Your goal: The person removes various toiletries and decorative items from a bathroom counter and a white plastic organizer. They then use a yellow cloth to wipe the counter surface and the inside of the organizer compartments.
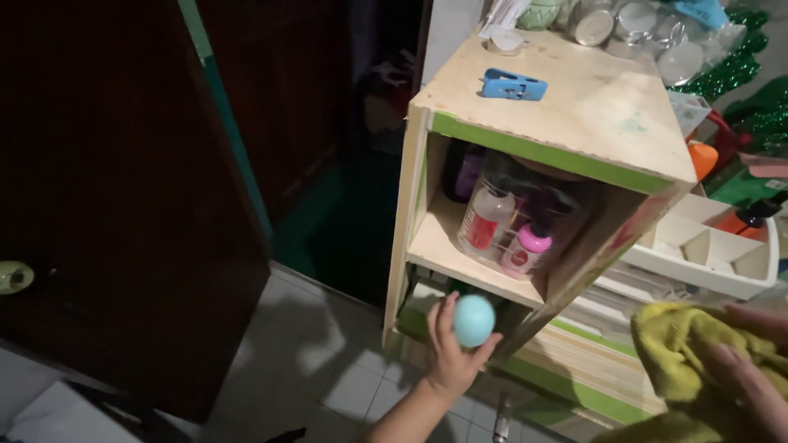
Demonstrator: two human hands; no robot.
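Observation:
My left hand holds a small pale blue egg-shaped thing in its fingertips, just in front of the lower shelf of a light wooden shelf unit with green edging. My right hand, at the lower right corner, grips a yellow cloth. On the unit's middle shelf stand several bottles, among them a clear one with a red label and a small one with a pink cap. A blue clothes peg lies on the unit's top.
A dark wooden door with a pale knob stands at the left. A white divided tray sits right of the unit. Shiny lids and jars crowd the back. Grey floor tiles lie below.

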